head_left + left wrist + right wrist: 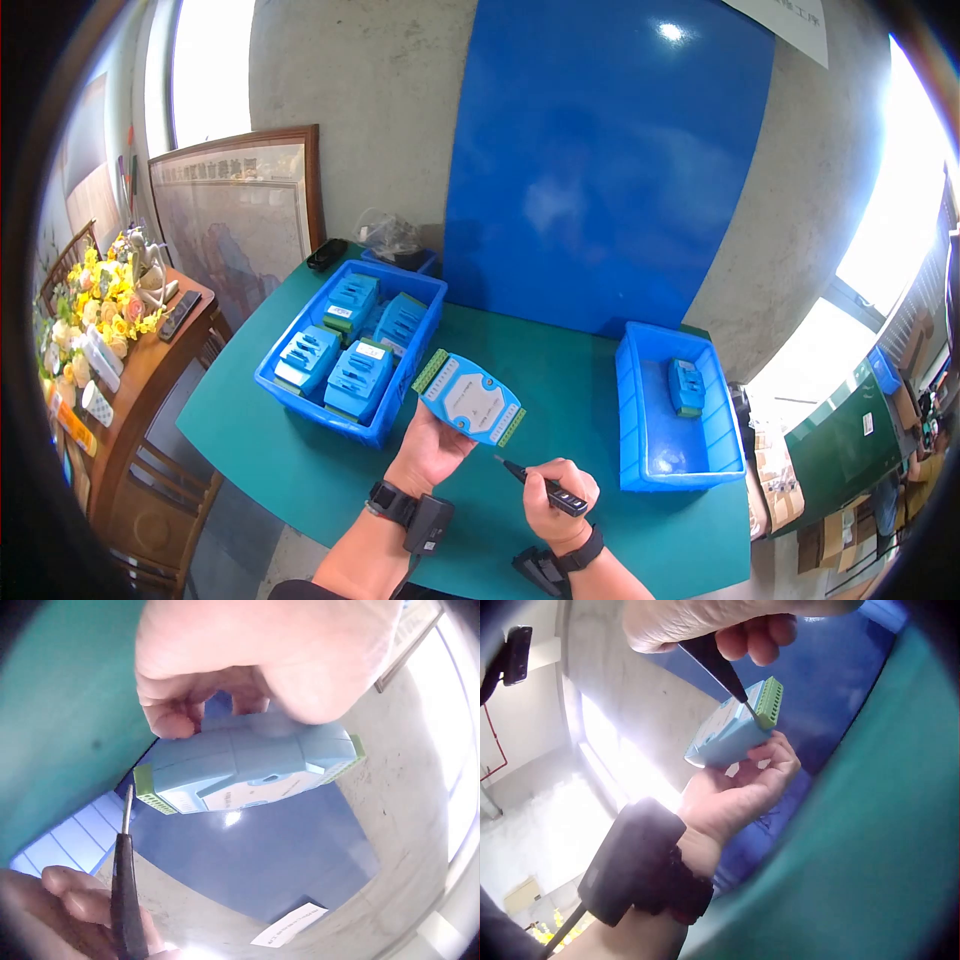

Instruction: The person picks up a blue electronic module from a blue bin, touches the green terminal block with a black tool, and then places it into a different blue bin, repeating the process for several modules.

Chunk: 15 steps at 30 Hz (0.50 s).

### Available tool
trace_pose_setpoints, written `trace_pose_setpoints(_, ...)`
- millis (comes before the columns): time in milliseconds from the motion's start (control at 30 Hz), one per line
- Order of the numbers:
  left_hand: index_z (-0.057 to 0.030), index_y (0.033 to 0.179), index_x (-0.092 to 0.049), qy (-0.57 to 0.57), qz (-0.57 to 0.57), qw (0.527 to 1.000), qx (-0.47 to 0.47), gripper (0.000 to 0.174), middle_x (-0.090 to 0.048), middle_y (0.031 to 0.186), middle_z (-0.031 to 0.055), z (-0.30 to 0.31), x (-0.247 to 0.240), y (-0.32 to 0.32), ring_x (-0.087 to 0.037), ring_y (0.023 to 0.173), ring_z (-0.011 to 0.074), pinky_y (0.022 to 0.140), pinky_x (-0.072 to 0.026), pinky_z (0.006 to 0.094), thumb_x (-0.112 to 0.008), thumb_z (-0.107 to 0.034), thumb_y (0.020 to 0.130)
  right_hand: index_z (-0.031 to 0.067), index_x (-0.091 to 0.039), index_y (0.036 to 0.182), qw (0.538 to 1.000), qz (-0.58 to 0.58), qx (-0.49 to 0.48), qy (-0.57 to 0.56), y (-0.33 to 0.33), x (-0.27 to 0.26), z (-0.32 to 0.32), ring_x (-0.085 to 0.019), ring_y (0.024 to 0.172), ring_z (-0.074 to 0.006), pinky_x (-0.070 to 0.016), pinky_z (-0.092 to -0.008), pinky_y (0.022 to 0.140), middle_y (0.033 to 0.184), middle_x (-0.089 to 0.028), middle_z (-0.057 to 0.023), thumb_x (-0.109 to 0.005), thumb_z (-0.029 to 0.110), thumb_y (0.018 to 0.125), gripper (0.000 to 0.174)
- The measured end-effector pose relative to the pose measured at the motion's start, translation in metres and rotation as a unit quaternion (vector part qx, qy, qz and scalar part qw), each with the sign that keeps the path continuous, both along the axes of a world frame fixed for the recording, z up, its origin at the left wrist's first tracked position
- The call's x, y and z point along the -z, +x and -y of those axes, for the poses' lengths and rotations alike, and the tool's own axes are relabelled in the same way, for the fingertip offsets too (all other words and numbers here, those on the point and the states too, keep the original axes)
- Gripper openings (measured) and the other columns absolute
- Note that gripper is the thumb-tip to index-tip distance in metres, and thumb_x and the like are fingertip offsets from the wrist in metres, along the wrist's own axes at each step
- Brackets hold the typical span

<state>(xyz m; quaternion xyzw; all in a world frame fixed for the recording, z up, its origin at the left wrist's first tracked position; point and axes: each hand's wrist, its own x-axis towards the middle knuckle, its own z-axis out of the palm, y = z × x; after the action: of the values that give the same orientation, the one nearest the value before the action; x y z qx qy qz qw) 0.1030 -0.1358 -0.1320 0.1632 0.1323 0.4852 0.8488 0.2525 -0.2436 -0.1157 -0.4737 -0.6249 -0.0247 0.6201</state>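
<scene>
My left hand [435, 445] holds a light blue plastic module [472, 400] with green terminal blocks at both ends, its pale label facing up. In the left wrist view the fingers and thumb grip the module's body [255, 754] along its edge. My right hand [560, 505] grips a black-handled screwdriver [545, 488] with a thin metal shaft. Its tip points towards the module's near green terminal block [511, 428], a small distance off in the head view. From the right wrist, the screwdriver's shaft [751, 711] overlaps the green block [771, 703].
A blue bin [262, 372] with several similar modules stands on the green table [480, 545] at the left. Another blue bin [640, 455] at the right has one module [686, 388] in it. A blue board [600, 170] rises behind the table. Flowers [110, 300] stand on a wooden side table.
</scene>
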Motion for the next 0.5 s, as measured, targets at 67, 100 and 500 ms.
trace_pose_setpoints(67,-0.0123,0.12,-0.054,-0.018,-0.001,1.0,0.004,0.045,-0.06,0.119,0.004,0.0,-0.004,0.001,-0.057,0.11,0.0228,0.09,-0.0463,0.0374,-0.039,-0.047,0.097,0.0047,-0.058,0.072,0.998,-0.055,-0.006,-0.016,0.002,0.005,0.002,-0.061,0.051,-0.0208,-0.0467,-0.0284,0.048,0.063,-0.063,-0.0088,-0.064,0.001,0.072,0.007)
trace_pose_setpoints(100,-0.0132,0.119,-0.055,-0.036,-0.002,0.999,0.007,0.044,-0.06,0.117,0.0039,0.001,-0.009,0.001,-0.058,0.107,0.0225,0.086,-0.0472,0.0369,-0.039,-0.047,0.097,0.0022,-0.059,0.077,0.995,-0.096,-0.007,-0.012,0.003,0.008,0.001,-0.062,0.053,-0.018,-0.048,-0.0271,0.05,0.066,-0.064,-0.0094,-0.061,0.001,0.076,0.003)
trace_pose_setpoints(500,-0.0124,0.114,-0.056,-0.068,0.081,0.977,0.184,0.041,-0.063,0.108,0.0062,0.001,-0.001,-0.003,-0.056,0.078,0.0204,0.054,-0.0383,0.0287,-0.035,-0.043,0.096,0.0029,-0.057,0.091,0.995,-0.084,-0.004,0.053,-0.001,0.002,0.002,-0.062,0.06,-0.021,-0.0496,-0.027,0.054,0.077,-0.062,-0.0125,-0.07,0.0,0.064,0.031)
